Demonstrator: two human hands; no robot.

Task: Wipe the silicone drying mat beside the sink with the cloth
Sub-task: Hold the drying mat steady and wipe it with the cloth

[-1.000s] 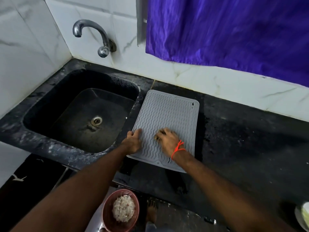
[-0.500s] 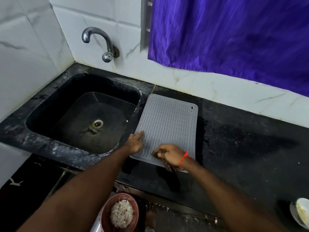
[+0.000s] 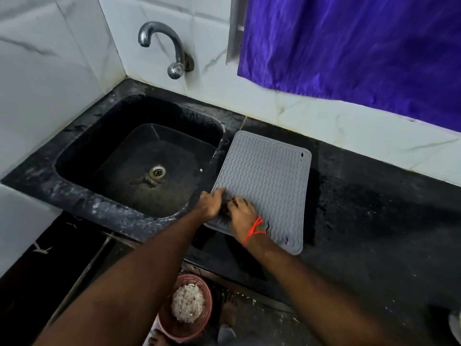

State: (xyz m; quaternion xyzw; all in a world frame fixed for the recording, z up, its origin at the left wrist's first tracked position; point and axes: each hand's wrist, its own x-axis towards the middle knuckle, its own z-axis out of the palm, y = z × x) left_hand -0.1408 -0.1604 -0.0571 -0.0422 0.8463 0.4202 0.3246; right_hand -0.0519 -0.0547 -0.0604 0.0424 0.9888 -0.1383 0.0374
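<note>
1. Starting near: both hands sit at the mat's near-left corner. The left hand (image 3: 209, 204) is pressed flat, pinning the edge; the right hand (image 3: 243, 217) is curled over something dark, probably the cloth (image 3: 226, 208), though honestly I can't tell.
2. Farther out: the silicone mat (image 3: 264, 181) lies just right of the sink (image 3: 74, 156), with its long axis running away from the hands, so most of it is unwiped-looking stretch ahead of the right hand.

The silicone drying mat (image 3: 267, 176) was grey with wavy ridges, lying on a black speckled countertop (image 3: 374, 221). A purple curtain (image 3: 349, 46) hung over white marble-veined tiles (image 3: 50, 71), and a red thread (image 3: 254, 229) circled one wrist.
</note>
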